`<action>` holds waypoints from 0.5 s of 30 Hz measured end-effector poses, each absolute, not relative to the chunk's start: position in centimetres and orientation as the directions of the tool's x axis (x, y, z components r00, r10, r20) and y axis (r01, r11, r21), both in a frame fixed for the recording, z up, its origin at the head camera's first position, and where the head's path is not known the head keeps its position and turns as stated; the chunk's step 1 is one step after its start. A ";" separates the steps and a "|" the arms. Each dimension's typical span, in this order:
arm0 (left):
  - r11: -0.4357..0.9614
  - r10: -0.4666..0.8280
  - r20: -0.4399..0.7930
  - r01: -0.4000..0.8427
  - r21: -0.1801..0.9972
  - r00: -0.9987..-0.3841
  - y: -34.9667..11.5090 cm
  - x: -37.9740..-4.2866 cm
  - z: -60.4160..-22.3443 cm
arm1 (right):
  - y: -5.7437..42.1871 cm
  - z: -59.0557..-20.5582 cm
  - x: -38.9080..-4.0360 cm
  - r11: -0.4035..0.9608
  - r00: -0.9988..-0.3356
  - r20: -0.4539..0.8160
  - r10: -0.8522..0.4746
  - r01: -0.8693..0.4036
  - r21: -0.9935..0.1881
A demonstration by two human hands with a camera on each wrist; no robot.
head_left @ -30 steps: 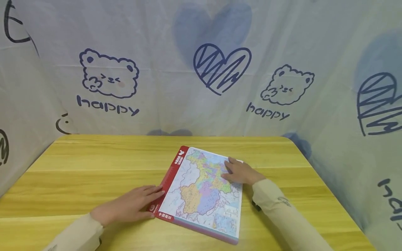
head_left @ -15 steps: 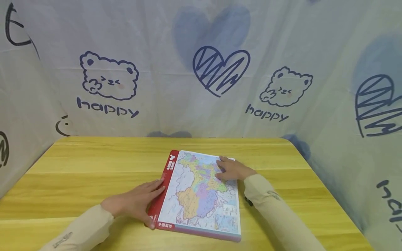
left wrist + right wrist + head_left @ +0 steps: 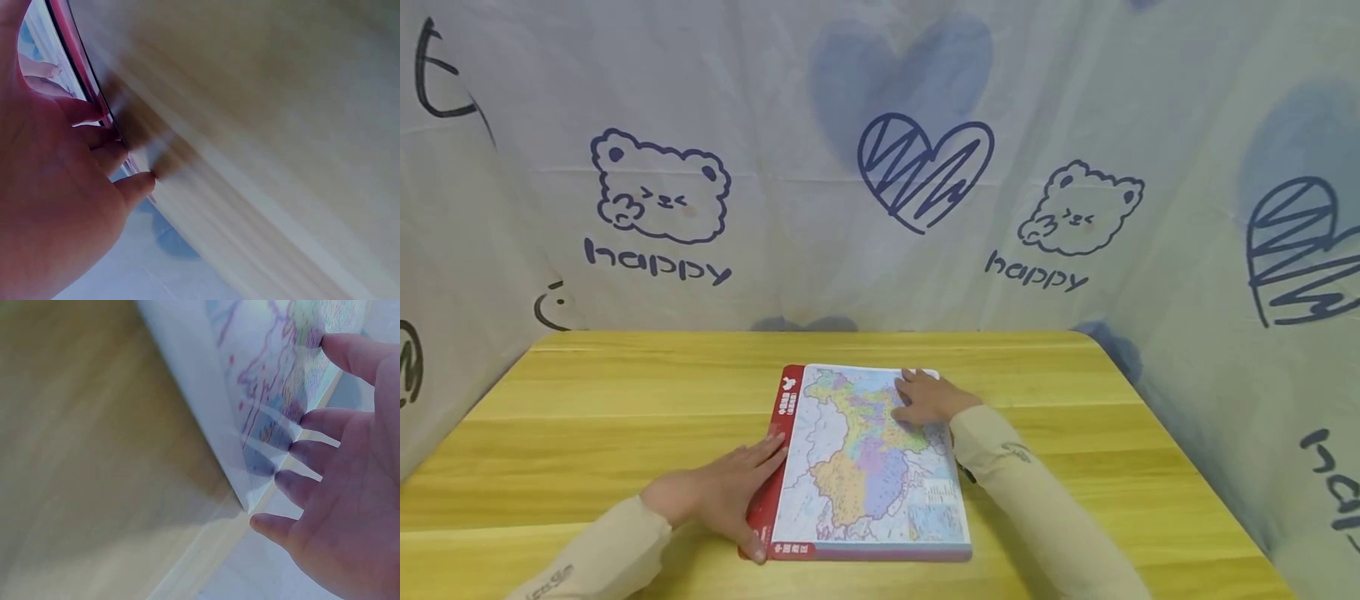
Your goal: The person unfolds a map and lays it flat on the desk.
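Note:
A map board lies flat on the table, almost square to it, showing a coloured map with a red strip along its left side. Its front edge has visible thickness, in bluish and pink layers. My left hand, fingers spread, touches the red strip near the lower left corner; in the left wrist view its fingertips meet the red edge. Over the upper right part of the map, my right hand rests with fingers extended. The right wrist view shows its fingertips touching the printed surface near a corner.
The yellow wood-grain table stretches out on both sides of the board. Behind it and along the sides hangs a pale cloth with bear, heart and "happy" drawings. A small dark object shows beneath the right sleeve.
The map board has slid left and turned from a slanted position to nearly straight. Both hands stayed on it; the right moved left with it, and the left thumb spread toward the lower corner.

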State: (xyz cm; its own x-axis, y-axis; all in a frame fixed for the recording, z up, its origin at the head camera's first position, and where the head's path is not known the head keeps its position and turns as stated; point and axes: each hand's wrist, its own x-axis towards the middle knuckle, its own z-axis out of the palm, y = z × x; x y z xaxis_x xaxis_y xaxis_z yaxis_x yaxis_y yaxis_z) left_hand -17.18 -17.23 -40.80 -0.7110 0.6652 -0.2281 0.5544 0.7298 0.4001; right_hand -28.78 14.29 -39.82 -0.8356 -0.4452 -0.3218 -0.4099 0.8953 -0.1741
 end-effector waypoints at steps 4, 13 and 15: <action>0.734 0.663 -0.210 0.568 0.373 -0.719 -17.6 -17.2 -40.9 | 13.5 -39.8 -28.9 0.900 -0.842 -0.318 -0.435 -0.401 -0.170; 0.736 0.647 -0.184 0.544 0.403 -0.740 -18.8 -18.1 -41.1 | 12.7 -40.5 -28.9 0.866 -0.837 -0.230 -0.496 -0.460 -0.195; 0.734 0.645 -0.181 0.537 0.416 -0.742 -19.0 -18.2 -41.1 | 12.5 -40.5 -28.6 0.850 -0.829 -0.202 -0.522 -0.485 -0.206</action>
State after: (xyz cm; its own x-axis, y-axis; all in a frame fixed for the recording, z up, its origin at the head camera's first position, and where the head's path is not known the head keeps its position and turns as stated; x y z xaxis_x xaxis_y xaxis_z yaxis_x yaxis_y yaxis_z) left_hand -18.22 -19.04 -41.06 -0.7424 0.6451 -0.1810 0.5366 0.7343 0.4158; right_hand -28.61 12.49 -40.52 -0.8286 -0.5221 -0.2022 -0.4852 0.8498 -0.2061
